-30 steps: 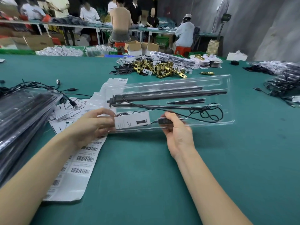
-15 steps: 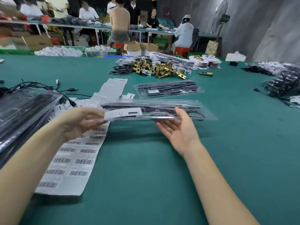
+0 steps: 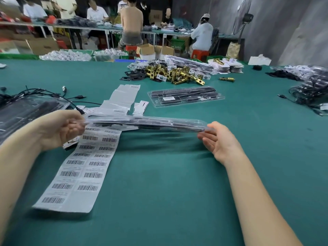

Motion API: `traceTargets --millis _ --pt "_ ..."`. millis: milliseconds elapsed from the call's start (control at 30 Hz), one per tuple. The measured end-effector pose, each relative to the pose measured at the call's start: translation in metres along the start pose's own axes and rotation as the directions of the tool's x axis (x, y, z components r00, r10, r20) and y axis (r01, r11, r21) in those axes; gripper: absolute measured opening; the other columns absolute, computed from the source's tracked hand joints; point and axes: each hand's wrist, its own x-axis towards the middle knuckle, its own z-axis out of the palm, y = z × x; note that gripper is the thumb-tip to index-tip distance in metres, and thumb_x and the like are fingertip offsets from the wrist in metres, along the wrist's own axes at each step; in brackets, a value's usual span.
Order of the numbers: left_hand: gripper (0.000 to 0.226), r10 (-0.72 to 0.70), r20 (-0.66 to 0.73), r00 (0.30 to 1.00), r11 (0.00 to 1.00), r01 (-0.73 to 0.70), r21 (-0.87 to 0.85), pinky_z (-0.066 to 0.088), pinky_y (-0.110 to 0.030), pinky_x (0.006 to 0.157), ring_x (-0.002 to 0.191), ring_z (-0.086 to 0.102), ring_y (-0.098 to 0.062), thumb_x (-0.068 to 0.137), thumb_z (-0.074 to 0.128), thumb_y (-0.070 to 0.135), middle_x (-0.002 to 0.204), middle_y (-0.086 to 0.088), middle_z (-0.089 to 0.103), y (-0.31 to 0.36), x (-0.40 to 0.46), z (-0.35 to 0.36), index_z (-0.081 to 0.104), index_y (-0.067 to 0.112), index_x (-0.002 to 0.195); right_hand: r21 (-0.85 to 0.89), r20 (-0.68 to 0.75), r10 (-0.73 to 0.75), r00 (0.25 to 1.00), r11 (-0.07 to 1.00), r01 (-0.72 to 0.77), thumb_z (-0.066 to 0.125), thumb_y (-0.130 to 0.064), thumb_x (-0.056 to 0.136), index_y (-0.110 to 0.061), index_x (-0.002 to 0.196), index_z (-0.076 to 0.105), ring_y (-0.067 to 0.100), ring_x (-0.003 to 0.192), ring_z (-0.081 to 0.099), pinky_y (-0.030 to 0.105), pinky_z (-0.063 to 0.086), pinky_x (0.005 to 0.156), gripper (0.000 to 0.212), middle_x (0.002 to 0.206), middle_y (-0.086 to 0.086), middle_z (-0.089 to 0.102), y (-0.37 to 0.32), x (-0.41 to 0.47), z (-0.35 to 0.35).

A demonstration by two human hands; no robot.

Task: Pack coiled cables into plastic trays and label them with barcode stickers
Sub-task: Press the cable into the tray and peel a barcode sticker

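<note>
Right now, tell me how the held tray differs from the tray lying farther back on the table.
The held tray is off the table, seen edge-on between the left hand and right hand; the far tray lies flat, untouched. The far tray shows a barcode label on top; none is visible on the held tray from here. Both are clear plastic with dark contents.

Tray (image 3: 150, 122): clear glossy plastic. Tabletop (image 3: 168, 183): matt green cloth, slightly rumpled. Sticker sheet (image 3: 78, 171): white paper, smooth backing. Latch parts (image 3: 175, 72): shiny brass-coloured metal.
</note>
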Motion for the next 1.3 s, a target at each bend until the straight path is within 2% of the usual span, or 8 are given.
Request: traceTargets --millis 300,500,700,867,1033,1133,1200,1300 --pt "0.026 0.022 -0.006 1.0 0.988 -0.021 0.153 0.054 -0.017 0.044 0.047 0.065 -0.011 0.068 0.071 0.009 0.067 -0.009 0.07 -0.006 0.005 0.005 0.063 0.002 0.091 -0.048 -0.069 -0.022 0.997 0.999 0.019 0.067 -0.008 0.085 -0.011 0.078 0.062 0.007 0.049 0.062 0.014 0.047 0.04 0.009 0.055 -0.002 0.065 -0.008 0.0 -0.015" --pt "0.009 0.082 -0.022 0.996 0.948 -0.071 0.311 0.056 -0.019 0.047 0.049 0.063 -0.013 0.085 0.065 -0.001 0.069 -0.005 0.064 -0.01 0.009 0.003 0.062 0.007 0.082 -0.076 -0.084 -0.056 0.995 0.996 0.05 0.063 0.001 0.081 -0.009 0.078 0.062 0.012 0.061 0.059 0.019 0.054 0.048 0.01 0.077 0.004 0.06 -0.006 0.002 -0.015" --pt "0.021 0.085 -0.05 0.995 0.944 -0.064 0.322 0.054 -0.021 0.042 0.053 0.063 -0.018 0.087 0.06 -0.011 0.073 -0.013 0.061 -0.013 0.005 0.012 0.052 0.006 0.077 -0.084 -0.079 -0.081 0.994 0.994 0.074 0.06 0.002 0.078 -0.013 0.055 0.058 0.012 0.057 0.055 0.022 0.054 0.057 0.028 0.063 -0.001 0.058 -0.003 0.007 -0.015" --pt "0.013 0.164 -0.08 0.983 0.888 -0.112 0.446 0.058 -0.025 0.048 0.067 0.058 -0.023 0.087 0.06 -0.012 0.081 -0.016 0.062 -0.012 0.002 0.016 0.056 0.0 0.084 -0.141 -0.085 -0.165 0.983 0.978 0.152 0.06 0.0 0.08 -0.012 0.065 0.057 0.012 0.058 0.053 0.022 0.054 0.059 0.019 0.054 -0.003 0.054 0.0 0.013 -0.014" --pt "0.021 0.251 -0.126 0.96 0.857 -0.16 0.49 0.061 -0.029 0.052 0.057 0.058 -0.02 0.089 0.056 -0.012 0.065 -0.009 0.06 -0.014 0.003 0.018 0.053 0.004 0.076 -0.156 -0.023 -0.223 0.974 0.964 0.217 0.061 -0.005 0.085 -0.013 0.076 0.06 0.012 0.063 0.054 0.019 0.054 0.057 0.012 0.059 -0.005 0.057 0.002 0.014 -0.014" --pt "0.012 0.243 -0.09 0.966 0.832 -0.16 0.532 0.061 -0.029 0.055 0.055 0.066 -0.017 0.091 0.059 -0.007 0.073 -0.014 0.067 -0.013 0.001 0.016 0.057 0.001 0.083 -0.198 0.008 -0.235 0.972 0.952 0.232 0.059 -0.007 0.085 -0.016 0.072 0.059 0.012 0.062 0.055 0.02 0.055 0.058 0.016 0.063 -0.004 0.057 0.002 0.015 -0.016" --pt "0.006 0.26 -0.095 0.961 0.739 -0.135 0.66 0.062 -0.037 0.071 0.067 0.069 -0.022 0.089 0.066 0.005 0.084 -0.014 0.069 -0.013 0.0 0.015 0.061 0.003 0.089 -0.241 0.0 -0.248 0.969 0.94 0.24 0.059 -0.008 0.083 -0.016 0.07 0.059 0.011 0.063 0.055 0.019 0.053 0.054 0.015 0.065 -0.003 0.057 0.001 0.016 -0.017" --pt "0.027 0.542 -0.089 0.835 0.295 -0.09 0.951 0.055 -0.041 0.086 0.085 0.065 -0.02 0.085 0.072 0.042 0.091 0.007 0.068 -0.007 -0.004 0.019 0.06 0.022 0.101 -0.244 -0.013 -0.236 0.972 0.943 0.226 0.058 -0.007 0.083 -0.014 0.071 0.056 0.012 0.064 0.052 0.017 0.05 0.049 0.014 0.068 0.0 0.053 0.002 0.02 -0.018"
